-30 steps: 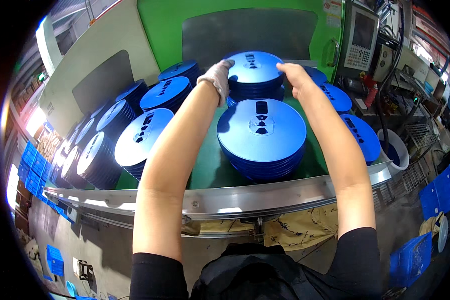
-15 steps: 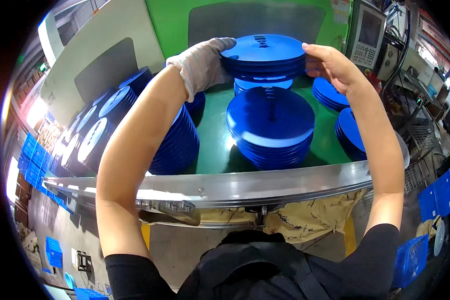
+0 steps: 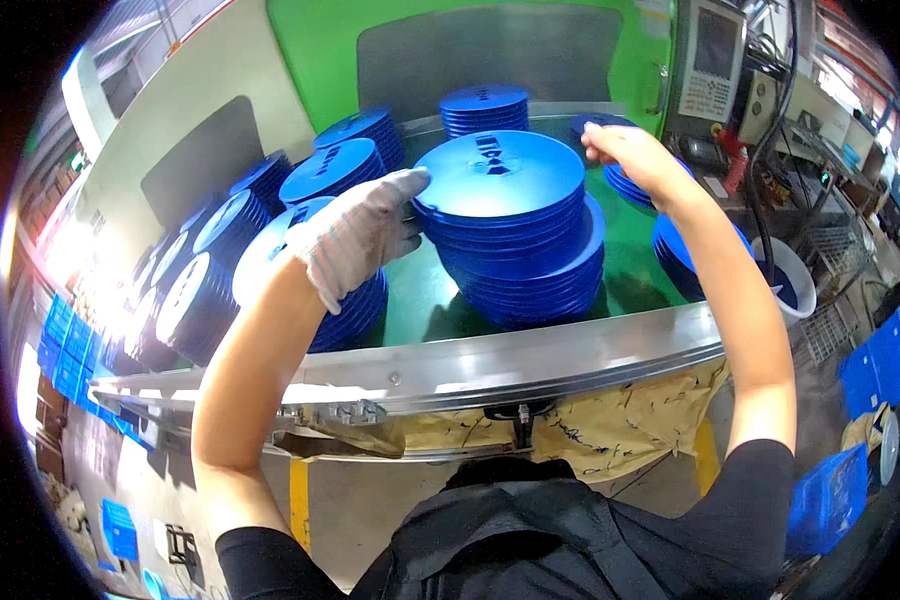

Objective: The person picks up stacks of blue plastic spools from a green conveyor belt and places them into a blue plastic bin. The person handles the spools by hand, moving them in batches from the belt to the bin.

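A thick stack of blue round discs with dark slots at the centre sits slightly askew, to the left and far side, on a lower blue stack. My left hand, in a light knit glove, grips the upper stack's left edge, thumb at the top rim and fingers along the side. Just beyond the right rim is my bare right hand, its fingers curled together. It looks slightly apart from the discs, and nothing shows in its fingers.
More blue disc stacks stand on the green table, at the far side, left and right. A metal rail edges the table near me. Behind are a green machine panel and a control panel. A white bucket is at right.
The upper discs, held up in both hands before, have come down toward me onto the front stack. My left hand came down with them; my right hand's fingers have curled in and drawn off the rim.
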Tool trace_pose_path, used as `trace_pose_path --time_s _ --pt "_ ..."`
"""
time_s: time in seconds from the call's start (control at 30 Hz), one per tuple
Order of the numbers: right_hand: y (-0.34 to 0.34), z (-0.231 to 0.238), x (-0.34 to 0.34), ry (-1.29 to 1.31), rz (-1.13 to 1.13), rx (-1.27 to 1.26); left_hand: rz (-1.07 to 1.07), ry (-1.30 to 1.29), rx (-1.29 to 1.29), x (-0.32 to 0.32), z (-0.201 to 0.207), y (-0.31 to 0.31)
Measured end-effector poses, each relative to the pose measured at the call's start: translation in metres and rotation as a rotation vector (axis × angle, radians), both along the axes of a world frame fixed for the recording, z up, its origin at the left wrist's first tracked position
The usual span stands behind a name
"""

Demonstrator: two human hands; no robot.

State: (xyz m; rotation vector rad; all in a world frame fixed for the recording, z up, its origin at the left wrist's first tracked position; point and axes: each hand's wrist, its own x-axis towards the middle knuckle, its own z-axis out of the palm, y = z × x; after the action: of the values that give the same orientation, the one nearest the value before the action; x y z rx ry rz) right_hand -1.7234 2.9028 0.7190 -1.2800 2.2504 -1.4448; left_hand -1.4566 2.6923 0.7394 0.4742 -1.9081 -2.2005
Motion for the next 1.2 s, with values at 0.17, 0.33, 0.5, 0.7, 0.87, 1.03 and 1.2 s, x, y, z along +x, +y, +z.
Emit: trace_pose_path --time_s 0.17,0.33,0.5,0.7,0.87,1.03,1.2 --pt "-0.082 -0.028 -0.058 -0.221 -0.239 0.106 0.106 0.013 -0.002 0.02 -0.004 0.01" --pt "-0.116 -0.047 -0.066 -0.247 -0.239 0.353 0.196 0.199 -0.066 0.048 -0.009 0.032" --pt "-0.126 -0.071 -0.088 -0.276 -0.189 0.337 0.225 0.23 -0.141 0.075 -0.011 0.044" --pt "-0.099 -0.069 -0.133 -0.406 -0.405 -0.398 0.221 0.271 -0.132 0.083 -0.014 0.049" --pt "-0.07 -0.023 -0.102 -0.24 -0.446 -0.884 0.274 0.377 -0.211 0.085 -0.012 0.048" --pt "-0.035 0.038 -0.039 -0.462 -0.127 -1.226 0.32 0.589 -0.296 0.077 -0.002 0.045" --pt "-0.023 0.051 0.034 -0.7 0.28 -1.021 0.264 0.736 -0.231 0.077 0.001 0.052"
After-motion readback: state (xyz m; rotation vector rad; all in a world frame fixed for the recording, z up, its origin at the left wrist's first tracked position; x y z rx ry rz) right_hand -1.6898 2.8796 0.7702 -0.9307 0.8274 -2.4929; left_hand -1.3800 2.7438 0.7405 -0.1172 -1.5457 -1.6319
